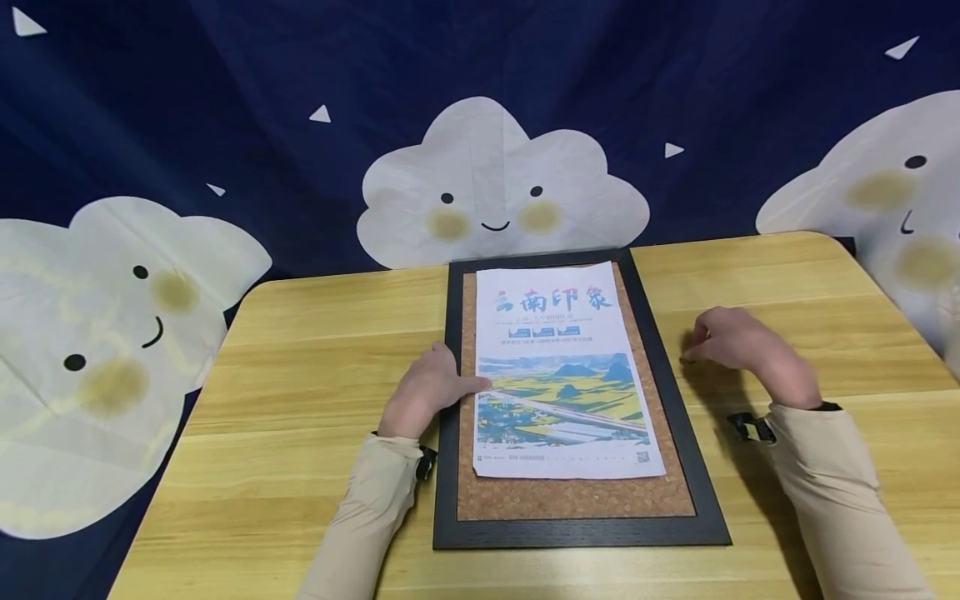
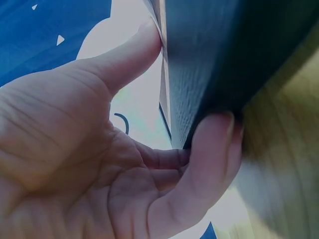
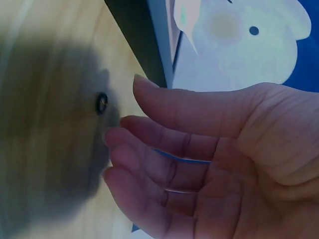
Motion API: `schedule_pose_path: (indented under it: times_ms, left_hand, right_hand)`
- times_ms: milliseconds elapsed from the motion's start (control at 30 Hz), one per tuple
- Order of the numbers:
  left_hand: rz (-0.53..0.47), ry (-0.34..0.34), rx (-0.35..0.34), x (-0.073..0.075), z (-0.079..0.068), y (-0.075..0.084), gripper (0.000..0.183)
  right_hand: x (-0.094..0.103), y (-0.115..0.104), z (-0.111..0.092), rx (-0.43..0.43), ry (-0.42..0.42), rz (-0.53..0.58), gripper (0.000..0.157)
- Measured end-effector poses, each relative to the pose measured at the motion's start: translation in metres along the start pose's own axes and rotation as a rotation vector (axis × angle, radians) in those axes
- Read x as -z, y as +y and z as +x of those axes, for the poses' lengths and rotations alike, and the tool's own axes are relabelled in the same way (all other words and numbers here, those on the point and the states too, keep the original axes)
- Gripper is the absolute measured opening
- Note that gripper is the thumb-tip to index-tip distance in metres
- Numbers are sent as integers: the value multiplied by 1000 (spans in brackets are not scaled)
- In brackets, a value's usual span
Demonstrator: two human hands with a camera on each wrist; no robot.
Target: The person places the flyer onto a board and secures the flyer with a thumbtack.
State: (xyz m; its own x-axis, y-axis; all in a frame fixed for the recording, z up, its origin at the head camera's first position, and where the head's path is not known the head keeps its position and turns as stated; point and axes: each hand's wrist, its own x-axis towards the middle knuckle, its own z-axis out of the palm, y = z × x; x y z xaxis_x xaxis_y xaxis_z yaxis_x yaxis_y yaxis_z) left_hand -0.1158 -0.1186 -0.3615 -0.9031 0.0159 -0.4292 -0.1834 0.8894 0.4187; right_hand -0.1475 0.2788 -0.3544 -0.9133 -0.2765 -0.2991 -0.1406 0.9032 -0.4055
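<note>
1. Evidently, the sheet (image 1: 562, 375) lies on the cork (image 1: 573, 500) inside the frame (image 1: 581, 533); being thin paper, it should be light, limp and easily creased, best pinned at an edge.
2. The frame, resting on the table (image 1: 300, 375), looks stiff; its dark side bar offers a firm hold.
3. The ring (image 3: 98, 103) sits on the table, right of the frame; so small, it probably calls for a fingertip pinch. Its material I cannot tell.
4. The left hand (image 1: 431, 383) grips the left bar, fingers bent round its outer side, thumb reaching onto the sheet.
5. The right hand (image 1: 738, 337) hangs near the ring, fingers loosely bent, grasping nothing visible.
</note>
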Motion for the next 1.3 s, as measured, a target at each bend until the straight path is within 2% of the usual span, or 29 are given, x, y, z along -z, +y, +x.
schedule_pose_path:
  times_ms: [133,267,467,700,833,1067,1300]
  left_hand:
    - [0,3,-1,-1,1,0,94]
    - [5,-1,7,-1,1,0,95]
    - [15,-6,10,-1,1,1,96]
    - [26,-3,15,-2,1,1,95]
    - [26,-1,11,-2,2,0,95]
    - [16,-1,11,-2,2,-1,95]
    - [21,7,-10,-2,0,-1,96]
  right_hand:
    - [-8,-2,6,4,-22,4,29]
    - [-11,-1,8,31,-20,-4,20]
    - [-11,-1,9,80,14,-21,7]
    - [-10,-8,10,173,93,-6,12]
    - [-10,-11,11,157,130,36,12]
    - [-7,-15,8,80,121,153,12]
    - [-7,-15,7,81,112,185,12]
